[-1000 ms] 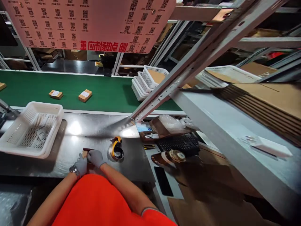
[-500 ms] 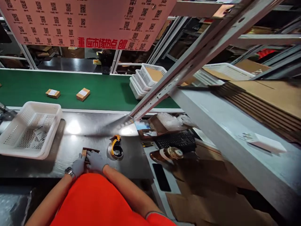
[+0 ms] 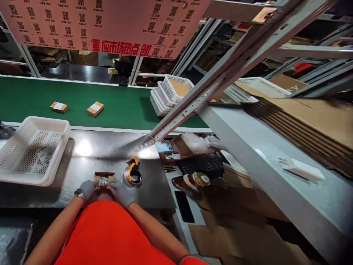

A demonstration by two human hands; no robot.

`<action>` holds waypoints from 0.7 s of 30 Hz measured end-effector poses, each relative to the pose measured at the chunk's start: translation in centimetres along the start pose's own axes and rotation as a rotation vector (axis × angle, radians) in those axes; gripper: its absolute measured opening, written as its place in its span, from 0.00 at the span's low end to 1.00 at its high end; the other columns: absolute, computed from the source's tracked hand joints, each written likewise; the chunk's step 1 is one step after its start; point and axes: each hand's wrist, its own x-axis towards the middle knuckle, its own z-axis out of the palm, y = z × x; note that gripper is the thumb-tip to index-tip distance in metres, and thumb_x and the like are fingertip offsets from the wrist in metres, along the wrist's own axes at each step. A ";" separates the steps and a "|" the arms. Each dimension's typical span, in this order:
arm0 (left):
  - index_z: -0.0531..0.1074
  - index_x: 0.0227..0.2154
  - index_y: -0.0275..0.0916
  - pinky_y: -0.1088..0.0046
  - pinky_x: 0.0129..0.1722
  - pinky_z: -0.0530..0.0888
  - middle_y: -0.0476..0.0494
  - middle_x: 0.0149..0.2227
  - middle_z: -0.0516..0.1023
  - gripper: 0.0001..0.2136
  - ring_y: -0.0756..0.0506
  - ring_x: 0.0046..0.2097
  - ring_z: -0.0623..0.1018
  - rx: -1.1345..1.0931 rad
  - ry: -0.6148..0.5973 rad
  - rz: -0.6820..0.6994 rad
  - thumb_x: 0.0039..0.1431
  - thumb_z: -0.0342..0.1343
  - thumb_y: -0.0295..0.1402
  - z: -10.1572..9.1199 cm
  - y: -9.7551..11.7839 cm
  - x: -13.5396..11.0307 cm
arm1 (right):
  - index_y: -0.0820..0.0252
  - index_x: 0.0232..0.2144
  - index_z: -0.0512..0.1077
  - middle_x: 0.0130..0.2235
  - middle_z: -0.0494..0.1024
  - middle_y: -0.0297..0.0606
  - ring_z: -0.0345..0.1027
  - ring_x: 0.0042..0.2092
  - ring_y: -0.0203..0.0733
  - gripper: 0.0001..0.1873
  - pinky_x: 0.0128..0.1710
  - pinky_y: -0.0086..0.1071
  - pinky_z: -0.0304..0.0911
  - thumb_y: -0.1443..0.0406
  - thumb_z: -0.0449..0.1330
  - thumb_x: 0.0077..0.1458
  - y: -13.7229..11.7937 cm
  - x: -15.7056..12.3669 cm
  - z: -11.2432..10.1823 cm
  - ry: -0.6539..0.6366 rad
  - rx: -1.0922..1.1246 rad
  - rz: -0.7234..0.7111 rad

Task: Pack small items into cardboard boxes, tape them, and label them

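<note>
A small cardboard box (image 3: 104, 173) with its flap raised lies at the front of the metal table, and something silvery and clear (image 3: 104, 181) shows inside it. My left hand (image 3: 88, 189), in a grey glove, grips the box's left side. On the opposite side, my gloved right hand (image 3: 120, 192) has its fingers closed on the box's right edge. Just right of the box stands a yellow and black tape dispenser (image 3: 133, 173), touched by neither hand. The box's near side is partly hidden by my body and fingers.
A white plastic basket (image 3: 67, 127) with labelled packets stands on the left. Beyond the metal table (image 3: 91, 162) runs a green conveyor (image 3: 124, 106) carrying two small boxes and stacked baskets (image 3: 165, 97). To the right are a keyboard (image 3: 202, 165), bottle (image 3: 190, 180), phone (image 3: 184, 206) and a slanting metal post (image 3: 193, 99).
My right hand has moved off the top of the box to its right side. The box's inside and silvery content now show. The view has shifted slightly.
</note>
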 end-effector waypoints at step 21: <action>0.84 0.33 0.37 0.72 0.32 0.66 0.40 0.35 0.88 0.13 0.44 0.38 0.84 -0.366 0.130 -0.229 0.62 0.70 0.43 0.9 -1.8 4.1 | 0.64 0.73 0.70 0.77 0.66 0.63 0.57 0.79 0.65 0.38 0.79 0.64 0.53 0.63 0.70 0.63 0.7 2.4 -1.4 -0.158 -0.332 -0.213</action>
